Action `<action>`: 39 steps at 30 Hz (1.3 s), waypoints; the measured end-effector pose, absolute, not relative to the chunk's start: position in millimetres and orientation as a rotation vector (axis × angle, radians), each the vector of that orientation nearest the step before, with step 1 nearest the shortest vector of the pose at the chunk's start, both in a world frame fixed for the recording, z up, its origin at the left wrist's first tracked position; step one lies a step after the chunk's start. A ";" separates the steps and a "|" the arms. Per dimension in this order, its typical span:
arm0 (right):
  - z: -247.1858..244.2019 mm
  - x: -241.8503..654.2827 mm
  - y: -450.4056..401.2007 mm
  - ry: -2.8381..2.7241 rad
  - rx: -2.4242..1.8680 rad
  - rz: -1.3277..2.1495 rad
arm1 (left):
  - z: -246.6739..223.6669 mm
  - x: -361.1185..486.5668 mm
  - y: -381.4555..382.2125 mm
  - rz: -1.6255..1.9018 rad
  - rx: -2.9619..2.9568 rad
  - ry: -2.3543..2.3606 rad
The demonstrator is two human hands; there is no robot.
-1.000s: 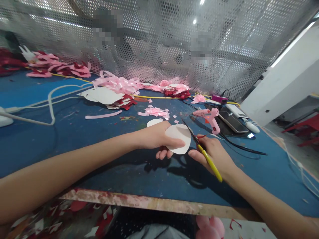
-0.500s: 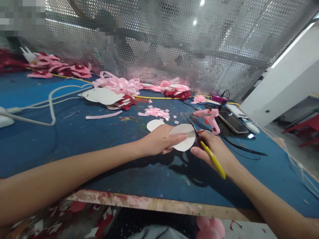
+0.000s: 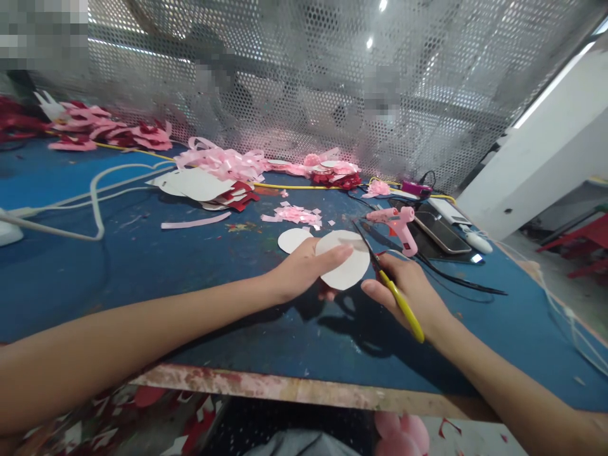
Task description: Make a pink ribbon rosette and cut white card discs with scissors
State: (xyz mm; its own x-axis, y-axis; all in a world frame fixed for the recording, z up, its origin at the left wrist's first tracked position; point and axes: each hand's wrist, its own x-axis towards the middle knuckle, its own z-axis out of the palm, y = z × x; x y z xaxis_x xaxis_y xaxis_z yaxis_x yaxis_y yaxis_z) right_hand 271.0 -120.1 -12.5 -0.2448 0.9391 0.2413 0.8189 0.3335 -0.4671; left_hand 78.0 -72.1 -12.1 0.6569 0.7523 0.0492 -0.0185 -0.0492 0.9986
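Observation:
My left hand (image 3: 308,263) pinches a round white disc (image 3: 344,272), thumb on top and fingers underneath. In my right hand (image 3: 408,285) is a pair of scissors (image 3: 401,303) with yellow handles, its dark blades along the disc's right edge. A second white disc (image 3: 289,240) lies on the blue table (image 3: 228,335), partly behind my left hand. Beyond it is a small heap of pink ribbon pieces (image 3: 298,214). A pink glue gun (image 3: 401,225) rests beyond my right hand.
White and red cut-outs (image 3: 204,187) are stacked at the back left, below curled pink ribbons (image 3: 218,158). A phone (image 3: 441,231) lies at the right among cables. White cords (image 3: 97,196) cross the left side, and a perforated metal screen (image 3: 294,82) rises behind the table.
The disc has tilted and shifted slightly left in my left hand. My right hand and the scissors have moved a little left with it.

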 end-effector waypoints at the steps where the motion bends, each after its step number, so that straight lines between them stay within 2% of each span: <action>1: -11.7 271.1 -120.1 -2.161 -1.516 0.372 | -12.0 77.7 -73.6 0.683 1.542 0.653; 12: -10.0 270.6 -121.0 -2.229 -1.535 0.546 | 4.5 68.3 -68.2 0.489 1.801 0.740; 23: -8.4 267.5 -122.2 -2.302 -1.535 0.449 | 10.5 69.2 -67.6 0.402 1.735 0.745; 34: -13.1 268.8 -124.3 -2.255 -1.547 0.590 | 10.3 67.2 -65.1 0.361 1.774 0.762; 39: -13.4 268.7 -123.6 -2.281 -1.580 0.536 | 10.7 63.3 -61.7 0.333 1.800 0.773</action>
State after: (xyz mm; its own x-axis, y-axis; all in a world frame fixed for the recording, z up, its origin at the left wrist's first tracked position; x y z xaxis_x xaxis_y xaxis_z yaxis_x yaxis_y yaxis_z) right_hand 268.7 -123.6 -13.4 -0.3411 0.9390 0.0434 0.8213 0.3202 -0.4721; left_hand 63.3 -61.7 10.7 0.7482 0.6478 -0.1430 0.3416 -0.1915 0.9201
